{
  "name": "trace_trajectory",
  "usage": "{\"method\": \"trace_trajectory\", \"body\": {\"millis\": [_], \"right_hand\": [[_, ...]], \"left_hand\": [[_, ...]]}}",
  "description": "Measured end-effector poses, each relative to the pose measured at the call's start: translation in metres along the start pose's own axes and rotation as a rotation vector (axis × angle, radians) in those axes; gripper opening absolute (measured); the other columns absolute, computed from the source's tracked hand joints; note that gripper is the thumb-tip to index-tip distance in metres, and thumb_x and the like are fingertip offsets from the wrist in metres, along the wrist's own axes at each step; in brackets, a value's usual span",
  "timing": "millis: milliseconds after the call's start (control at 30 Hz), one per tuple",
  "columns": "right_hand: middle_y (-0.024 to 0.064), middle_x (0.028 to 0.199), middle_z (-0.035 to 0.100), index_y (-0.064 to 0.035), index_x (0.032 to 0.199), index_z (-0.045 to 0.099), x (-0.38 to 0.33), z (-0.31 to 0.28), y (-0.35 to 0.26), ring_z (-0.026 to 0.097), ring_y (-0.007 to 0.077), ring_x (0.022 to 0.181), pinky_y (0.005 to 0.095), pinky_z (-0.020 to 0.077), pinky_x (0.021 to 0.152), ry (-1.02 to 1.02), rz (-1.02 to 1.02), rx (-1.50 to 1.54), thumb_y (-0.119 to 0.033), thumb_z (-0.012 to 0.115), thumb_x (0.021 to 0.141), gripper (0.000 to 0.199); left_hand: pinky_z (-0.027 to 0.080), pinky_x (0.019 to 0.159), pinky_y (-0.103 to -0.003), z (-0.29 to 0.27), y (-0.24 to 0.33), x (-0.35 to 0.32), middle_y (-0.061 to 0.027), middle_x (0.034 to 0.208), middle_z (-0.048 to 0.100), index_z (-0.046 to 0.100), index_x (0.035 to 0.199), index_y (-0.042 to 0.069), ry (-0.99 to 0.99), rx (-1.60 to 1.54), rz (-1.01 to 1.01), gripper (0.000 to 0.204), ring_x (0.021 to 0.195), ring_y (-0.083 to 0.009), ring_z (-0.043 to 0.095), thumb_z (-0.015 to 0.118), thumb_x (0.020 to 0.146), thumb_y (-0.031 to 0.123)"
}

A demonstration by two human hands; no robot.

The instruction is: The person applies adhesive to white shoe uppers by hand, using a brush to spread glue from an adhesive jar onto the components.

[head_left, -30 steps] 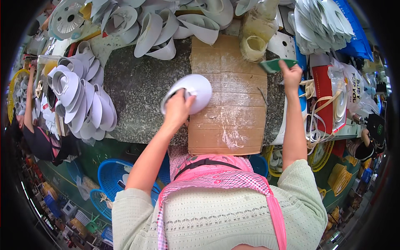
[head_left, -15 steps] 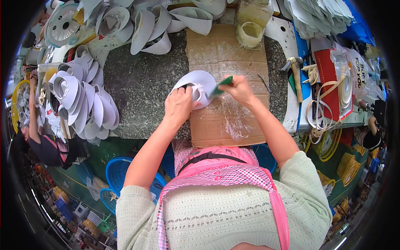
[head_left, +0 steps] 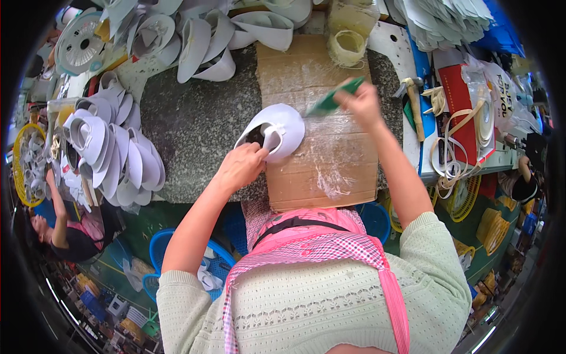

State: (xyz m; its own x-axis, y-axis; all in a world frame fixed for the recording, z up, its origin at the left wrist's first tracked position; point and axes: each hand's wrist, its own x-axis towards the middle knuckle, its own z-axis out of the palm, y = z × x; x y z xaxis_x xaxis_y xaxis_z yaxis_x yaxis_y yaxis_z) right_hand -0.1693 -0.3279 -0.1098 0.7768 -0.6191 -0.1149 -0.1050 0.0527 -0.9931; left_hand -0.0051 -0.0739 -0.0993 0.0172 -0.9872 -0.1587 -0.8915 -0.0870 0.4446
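Note:
A white curved piece that looks like a shoe upper (head_left: pixel 290 127) lies partly on the cardboard sheet (head_left: pixel 283 189) and partly on the speckled dark tabletop. My left hand (head_left: pixel 243 165) pinches its near-left edge. My right hand (head_left: pixel 364 107) is closed round a flat green brush (head_left: pixel 336 99), raised over the cardboard to the right of the upper and apart from it; motion blurs the brush tip. Whitish dried smears and threads cover the cardboard around the upper.
At the far edge stands a glue-crusted pot (head_left: pixel 346 47). White uppers (head_left: pixel 94 141) are stacked at left, with more at the back. To the right lie a hammer (head_left: pixel 414 106), a red box (head_left: pixel 457 112) and a tape roll (head_left: pixel 486 127). A co-worker (head_left: pixel 71 236) is at far left.
My right hand has lifted the brush off the upper and moved it up and right. My left hand has slid from the top of the upper to its near-left edge.

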Motion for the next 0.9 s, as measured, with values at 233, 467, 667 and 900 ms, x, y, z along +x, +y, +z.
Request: {"method": "trace_trajectory", "body": {"millis": [233, 467, 667, 900], "right_hand": [[0.0050, 0.065, 0.064, 0.0015, 0.074, 0.063, 0.089, -0.067, -0.013, 0.055, 0.0106, 0.053, 0.0279, 0.0411, 0.050, 0.288, -0.502, -0.608, -0.021, 0.069, 0.073, 0.023], [0.0033, 0.061, 0.060, -0.0018, 0.068, 0.061, 0.053, -0.092, -0.028, 0.049, 0.0075, 0.044, 0.0206, 0.0367, 0.040, 0.425, -0.041, 0.062, -0.014, 0.068, 0.074, 0.016], [0.0044, 0.069, 0.061, -0.0005, 0.077, 0.061, 0.003, 0.027, -0.036, 0.052, 0.0086, 0.052, 0.0202, 0.0412, 0.046, 0.046, -0.018, 0.356, -0.011, 0.068, 0.074, 0.013], [0.0024, 0.066, 0.060, 0.0011, 0.080, 0.062, -0.015, 0.070, -0.045, 0.052, 0.0068, 0.058, 0.0204, 0.0409, 0.050, 0.059, -0.164, 0.134, -0.006, 0.065, 0.075, 0.009]], "left_hand": [[0.046, 0.065, -0.042, -0.001, 0.035, 0.024, -0.0158, 0.085, 0.057, 0.050, 0.099, 0.001, 0.295, -0.197, -0.373, 0.031, 0.074, -0.0343, 0.057, 0.062, 0.072, 0.010], [0.045, 0.074, -0.030, 0.011, 0.017, 0.029, -0.0197, 0.111, 0.053, 0.016, 0.134, -0.004, 0.104, -0.995, -0.476, 0.085, 0.096, -0.0246, 0.055, 0.068, 0.072, 0.024], [0.039, 0.074, -0.024, -0.015, 0.013, 0.026, -0.0098, 0.123, 0.045, -0.002, 0.138, 0.010, 0.063, -1.726, -0.495, 0.099, 0.098, -0.0151, 0.048, 0.019, 0.071, 0.079], [0.042, 0.078, -0.031, -0.031, 0.024, 0.021, -0.0153, 0.120, 0.049, -0.006, 0.138, 0.010, 0.250, -1.644, -0.485, 0.109, 0.100, -0.0202, 0.052, 0.010, 0.060, 0.085]]}}
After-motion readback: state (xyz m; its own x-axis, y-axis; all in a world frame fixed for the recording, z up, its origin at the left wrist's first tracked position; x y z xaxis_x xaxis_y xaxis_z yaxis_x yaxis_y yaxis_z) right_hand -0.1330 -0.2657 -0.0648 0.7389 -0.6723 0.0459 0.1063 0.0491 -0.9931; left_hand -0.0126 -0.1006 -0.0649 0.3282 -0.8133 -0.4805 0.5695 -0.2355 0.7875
